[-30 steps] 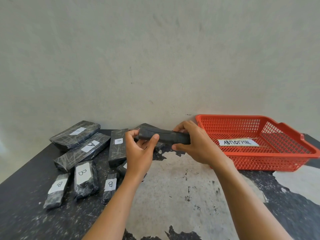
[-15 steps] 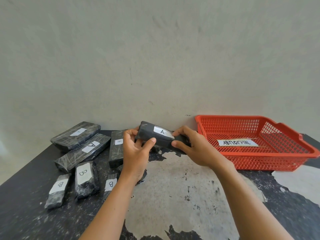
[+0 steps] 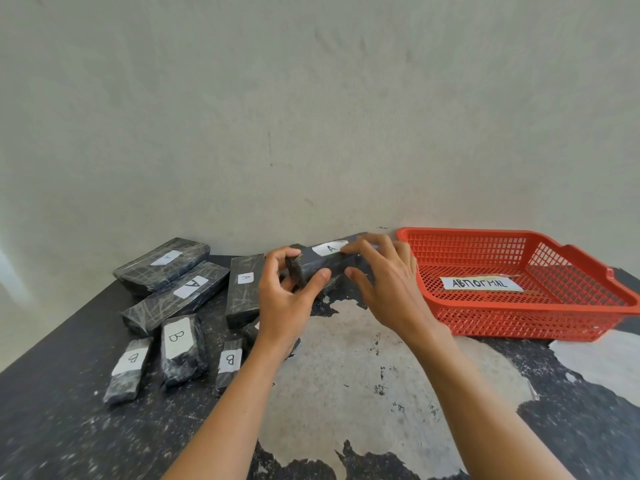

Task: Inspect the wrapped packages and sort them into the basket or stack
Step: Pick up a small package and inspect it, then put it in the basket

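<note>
Black wrapping under clear film covers the package marked A (image 3: 322, 263), which is held off the table, roughly level between the two hands, its white label (image 3: 329, 248) facing up. The left hand (image 3: 287, 303) grips its nearer end, with the thumb pressed on the front face and the curled fingers coming over the top and the end. The right hand (image 3: 391, 289) is spread over the other half, its fingers nearly straight and the index fingertip touching the top just beside the label. Its thumb reaches toward the front face lower down, and whether it touches cannot be told. Left of the grip, three long packages marked A lie on the table: one against the wall (image 3: 162, 265), one just in front of it (image 3: 178, 296), and one pointing away from the person, close to the left hand (image 3: 244, 289). Nearer the person than those, below and left of the grip, lie three short packages marked B (image 3: 128, 368) (image 3: 180, 348) (image 3: 228, 362), side by side. Another dark package (image 3: 251, 332) is mostly hidden under the left wrist, its label unreadable. Right of the grip, near the right hand, a red mesh basket (image 3: 519, 327) stands by the wall. Only a paper strip lettered ABNORMAL (image 3: 479, 283) is seen inside it. Beneath the hands, the black table (image 3: 69, 427) is worn to pale patches. A plain grey wall (image 3: 311, 116) rises behind it all.
</note>
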{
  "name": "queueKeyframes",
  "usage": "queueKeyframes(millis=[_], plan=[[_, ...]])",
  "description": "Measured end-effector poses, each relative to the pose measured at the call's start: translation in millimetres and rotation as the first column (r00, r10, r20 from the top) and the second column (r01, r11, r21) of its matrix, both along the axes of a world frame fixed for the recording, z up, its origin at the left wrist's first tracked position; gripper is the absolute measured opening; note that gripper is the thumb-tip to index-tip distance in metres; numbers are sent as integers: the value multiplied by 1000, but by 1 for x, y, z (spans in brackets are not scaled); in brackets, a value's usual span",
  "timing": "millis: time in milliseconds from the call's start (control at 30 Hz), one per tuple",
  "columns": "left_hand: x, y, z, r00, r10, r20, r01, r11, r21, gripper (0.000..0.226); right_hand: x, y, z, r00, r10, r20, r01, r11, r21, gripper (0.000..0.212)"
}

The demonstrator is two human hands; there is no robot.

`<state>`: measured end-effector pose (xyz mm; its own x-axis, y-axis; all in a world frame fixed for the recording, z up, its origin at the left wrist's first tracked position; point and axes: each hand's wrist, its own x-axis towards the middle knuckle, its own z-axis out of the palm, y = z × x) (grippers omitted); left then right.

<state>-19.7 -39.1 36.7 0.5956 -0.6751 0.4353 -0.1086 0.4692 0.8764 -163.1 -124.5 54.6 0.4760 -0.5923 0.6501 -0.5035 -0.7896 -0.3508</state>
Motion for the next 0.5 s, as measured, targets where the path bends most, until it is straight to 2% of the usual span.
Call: queueKeyframes(millis=[167,267,367,500], plan=[[-1,3,1,979,-196,-48,195,980,-36,22,1,-3,0,976,137,170,-161,978,130,31],[-5,2,3,997,-83,-10,83,997,1,21,1,2,4,957,203,209,-241,955,172,32],[-7,0,1,999,16,52,-17,1000,18,18,-1,11,9,928,275,252,-343,895,285,30],[-7,1,0,984,88,154,-89,996,-2,21,-1,15,11,922,311,232,-380,848,370,38]])
